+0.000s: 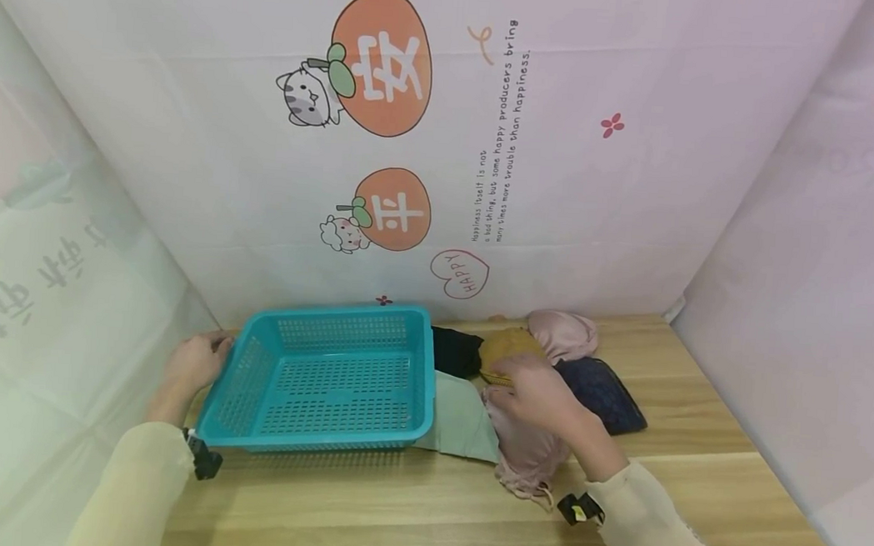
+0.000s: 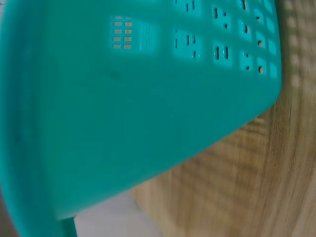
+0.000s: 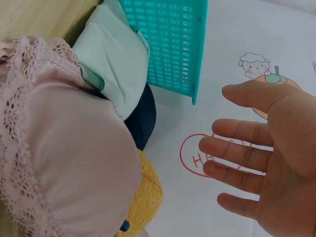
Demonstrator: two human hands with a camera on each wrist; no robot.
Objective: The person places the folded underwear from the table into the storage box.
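Note:
A turquoise plastic basket (image 1: 348,368) with perforated walls stands on the left of the wooden table. My left hand (image 1: 194,365) grips its left rim; the left wrist view shows the basket's outer wall (image 2: 128,113) up close. My right hand (image 3: 281,153) holds nothing, its fingers extended and spread, over the soft items to the basket's right. Nearest it lies a pink satiny pouch (image 3: 84,158) with lace trim. A pale green cloth item (image 1: 465,421) lies against the basket's right side. Behind are a mustard-yellow zipped pouch (image 1: 508,344) and a black cloth item (image 1: 456,351).
Another pink satiny item (image 1: 564,335) lies at the back by the wall, and a dark navy pouch (image 1: 605,396) sits on the right. Printed white sheets (image 1: 562,189) enclose the table (image 1: 362,511) at the back and both sides.

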